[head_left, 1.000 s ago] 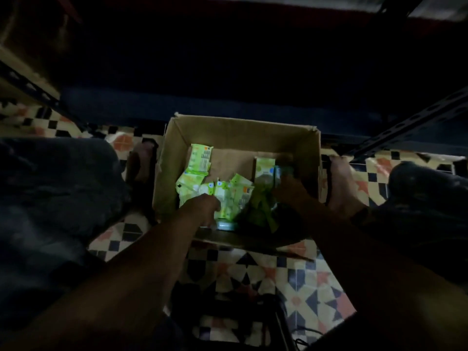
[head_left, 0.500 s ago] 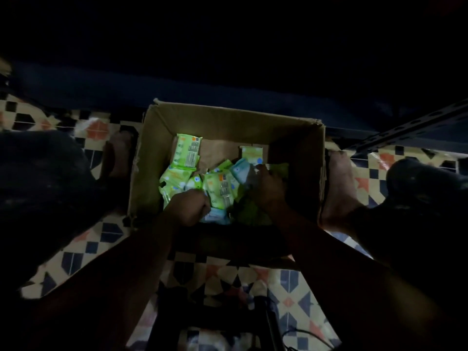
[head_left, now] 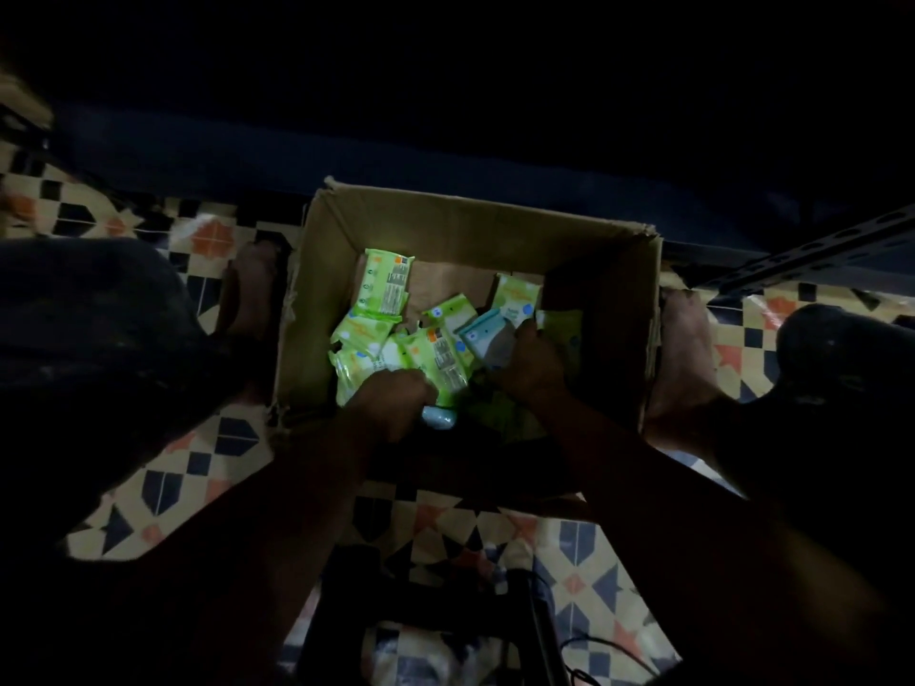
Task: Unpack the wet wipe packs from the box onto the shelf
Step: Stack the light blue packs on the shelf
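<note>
Both hands are down in the open cardboard box (head_left: 460, 225) on the patterned tile floor (head_left: 198, 467). The left hand (head_left: 391, 403) has its fingers curled around green wet wipe packs (head_left: 386, 289) near the box's near wall. The right hand (head_left: 530, 358) grips a pale blue pack (head_left: 482, 334). More green packs lie loose inside.

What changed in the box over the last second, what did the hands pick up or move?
The right hand has left the dark right side of the cardboard box and now grips a light blue pack lifted out of the pile. The left hand has closed into the near green packs, with another bluish pack under it. The green pack leaning at the back left stayed put, as did the box.
</note>
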